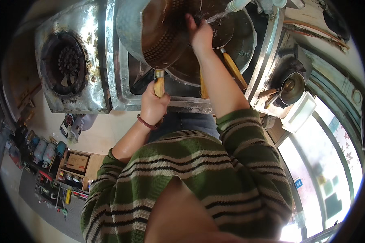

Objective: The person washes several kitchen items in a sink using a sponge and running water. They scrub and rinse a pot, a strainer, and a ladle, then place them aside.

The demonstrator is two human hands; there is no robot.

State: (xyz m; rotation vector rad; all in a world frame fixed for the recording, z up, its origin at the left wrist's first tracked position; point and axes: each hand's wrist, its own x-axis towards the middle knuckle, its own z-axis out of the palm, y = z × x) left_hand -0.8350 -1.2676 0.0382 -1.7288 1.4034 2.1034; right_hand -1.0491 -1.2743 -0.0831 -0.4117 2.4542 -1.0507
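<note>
My left hand (154,104) grips the wooden handle (159,86) of a large metal pan (130,33) with a dimpled inner wall, tilted over a metal sink (118,88). Inside or against that pan is my right hand (200,35), partly blurred near a dark patch; whether it holds something is unclear. Water runs beside it from a pale spout (238,5). Below lies a wide round metal vessel (250,45) in the sink. Two more wooden handles show there, one (233,68) right of my right forearm and one (204,85) partly behind it.
A stained metal stove with a round burner (67,63) stands left of the sink. On the right, a small metal pot (293,91) holds a ladle (289,85), near a white tray (299,112). Gas cylinders (49,152) and boxes (77,161) stand lower left.
</note>
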